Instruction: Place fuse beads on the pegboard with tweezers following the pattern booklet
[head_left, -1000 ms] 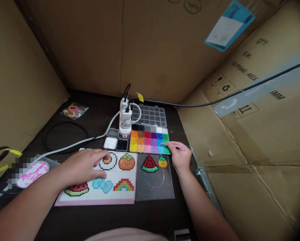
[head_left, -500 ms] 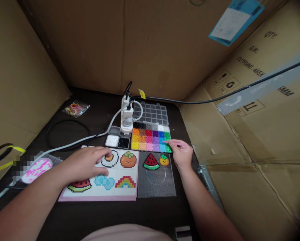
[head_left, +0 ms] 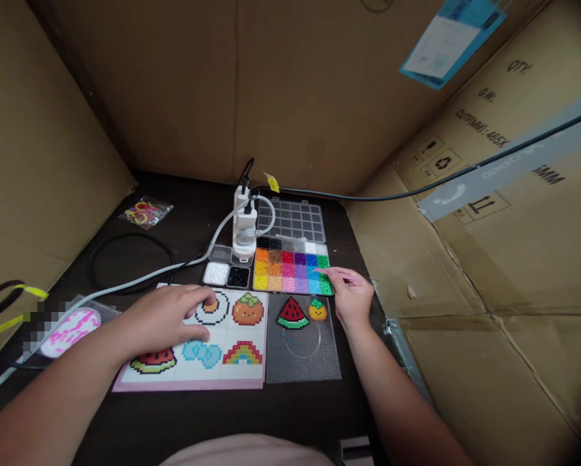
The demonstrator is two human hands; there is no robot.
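My right hand (head_left: 353, 296) is closed around pink tweezers (head_left: 345, 274). Their tips reach over the blue and green compartments of the bead box (head_left: 275, 292), whose many sections hold coloured beads. My left hand (head_left: 176, 317) lies on the pattern sheet (head_left: 222, 380), thumb and fingers apart, beside the printed egg. The sheet also shows an orange fruit, a watermelon slice, a blue bow and a rainbow. Right of it is a clear pegboard (head_left: 303, 370) carrying a bead watermelon slice (head_left: 292, 313), a small orange bead fruit (head_left: 318, 309), a few blue beads and a thin clear loop.
A white power strip (head_left: 244, 226) with cables stands behind the small boxes of white beads (head_left: 217, 274) and black beads (head_left: 239, 277). The bead box's clear lid (head_left: 291, 221) lies behind. A bag of coloured bands (head_left: 145, 212) sits back left. Cardboard walls (head_left: 290, 97) surround the table.
The tweezers' tips have shifted up very slightly over the bead box. My left hand has stayed in place on the pattern sheet, and the view has moved a little.
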